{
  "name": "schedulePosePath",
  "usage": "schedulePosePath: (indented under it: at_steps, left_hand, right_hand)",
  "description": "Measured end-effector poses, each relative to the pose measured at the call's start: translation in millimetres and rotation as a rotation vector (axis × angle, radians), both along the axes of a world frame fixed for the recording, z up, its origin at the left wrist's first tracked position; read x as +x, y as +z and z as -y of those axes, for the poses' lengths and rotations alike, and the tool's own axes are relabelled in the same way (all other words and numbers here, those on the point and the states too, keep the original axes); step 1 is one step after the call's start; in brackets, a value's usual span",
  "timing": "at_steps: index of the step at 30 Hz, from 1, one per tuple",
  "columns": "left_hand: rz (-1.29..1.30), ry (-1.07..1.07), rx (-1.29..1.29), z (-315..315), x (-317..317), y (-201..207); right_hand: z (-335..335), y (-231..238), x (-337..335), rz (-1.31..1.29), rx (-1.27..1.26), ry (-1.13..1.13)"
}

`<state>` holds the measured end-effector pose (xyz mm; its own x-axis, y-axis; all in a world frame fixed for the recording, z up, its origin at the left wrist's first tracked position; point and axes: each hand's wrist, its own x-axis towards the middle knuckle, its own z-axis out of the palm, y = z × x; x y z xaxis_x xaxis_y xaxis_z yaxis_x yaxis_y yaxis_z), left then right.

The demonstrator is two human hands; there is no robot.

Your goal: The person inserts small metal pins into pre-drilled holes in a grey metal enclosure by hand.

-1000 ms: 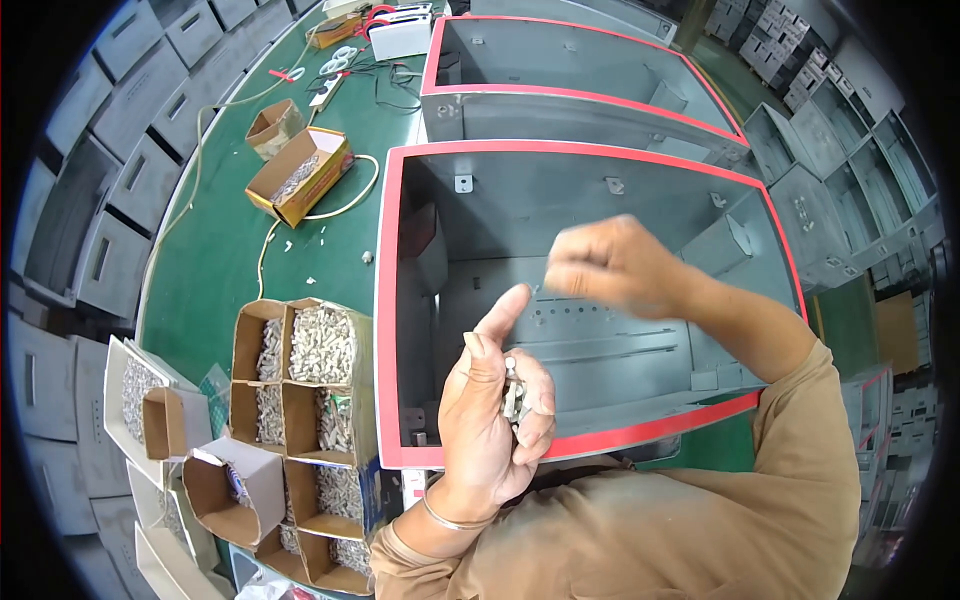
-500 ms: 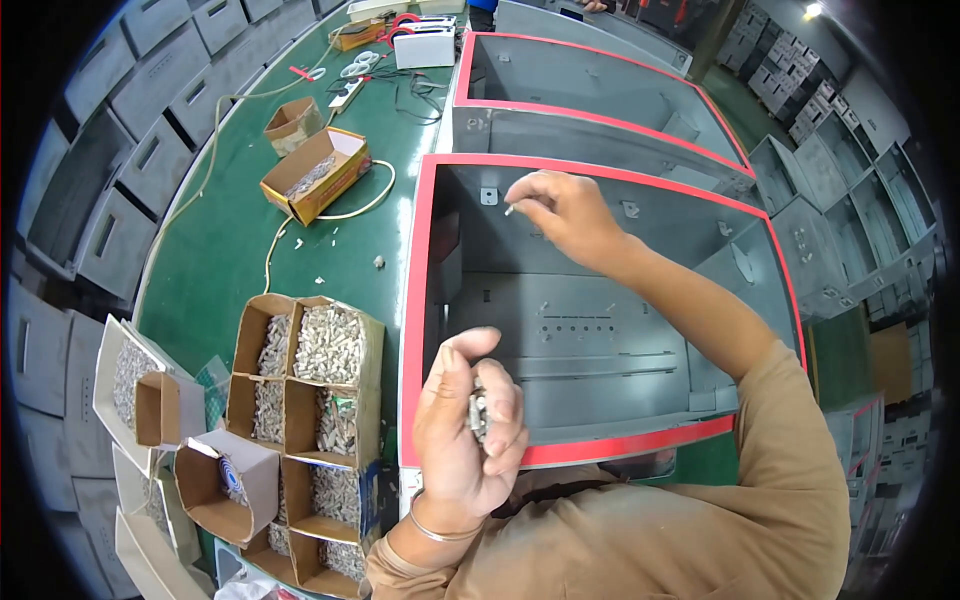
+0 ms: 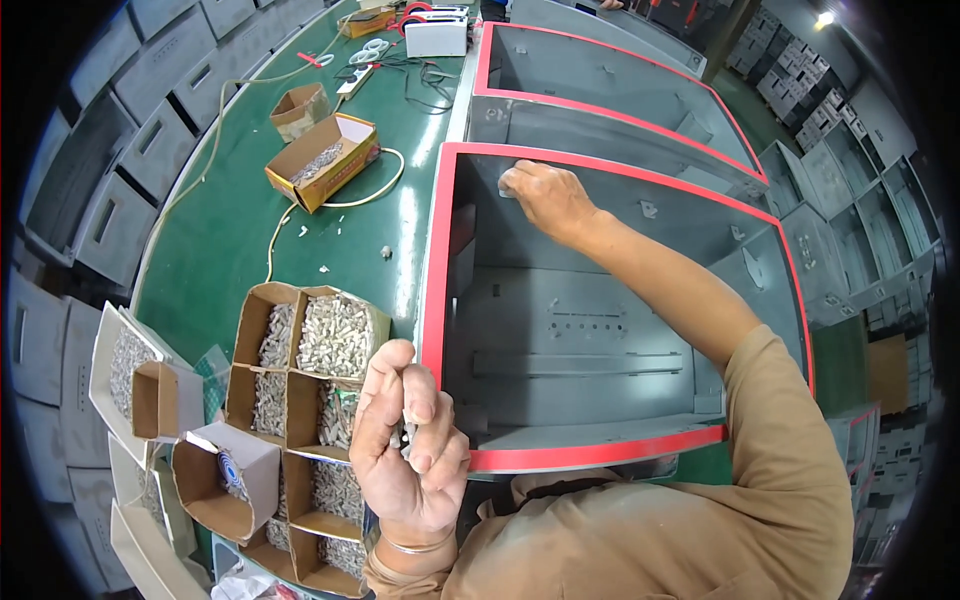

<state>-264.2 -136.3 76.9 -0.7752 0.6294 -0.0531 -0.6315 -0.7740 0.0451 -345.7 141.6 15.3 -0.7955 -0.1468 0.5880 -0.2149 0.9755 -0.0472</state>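
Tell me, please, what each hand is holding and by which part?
The left hand cups small metal fasteners in its curled fingers. The right hand presses inside the grey cabinet; anything held is hidden.

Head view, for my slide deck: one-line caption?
Right hand reaches into grey red-rimmed cabinet; left hand holds small metal fasteners.

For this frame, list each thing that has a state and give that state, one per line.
Left hand: closed loosely around small metal parts.
Right hand: reaching inside the near cabinet, fingertips at its far wall.
Near grey cabinet: lying open, red-rimmed.
Far grey cabinet: lying open too.
Divided cardboard boxes: open, filled with metal parts.
Long cardboard box: open, partly filled.
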Motion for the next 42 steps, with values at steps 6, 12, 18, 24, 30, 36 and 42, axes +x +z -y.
schedulePosePath:
  at_steps: [6, 12, 18, 24, 30, 36, 42]
  left_hand:
    - [-0.015, 0.08, -0.043, 1, -4, 2]
    - [-0.043, 0.075, -0.057, -3, -5, 1]
    - [-0.169, 0.05, -0.112, 1, -9, -4]
    - [-0.292, 0.258, -0.515, -3, 1, 6]
    - [-0.281, 0.329, -0.697, -11, 5, 6]
    - [-0.518, 0.398, -0.872, -10, 8, 4]
    - [-0.554, 0.428, -0.792, -6, 6, -4]
  right_hand:
    - [4, 8, -4, 0.103, 0.052, -0.066]
    - [6, 6, -6, 0.151, 0.111, -0.16]
    - [23, 19, 7, 0.201, 0.054, -0.274]
    - [113, 92, 70, 0.143, -0.633, 0.646]
    - [133, 93, 84, 0.06, -0.439, 0.577]
    - [130, 91, 89, 0.028, -0.506, 0.642]
    - [129, 83, 85, -0.03, -0.482, 0.662]
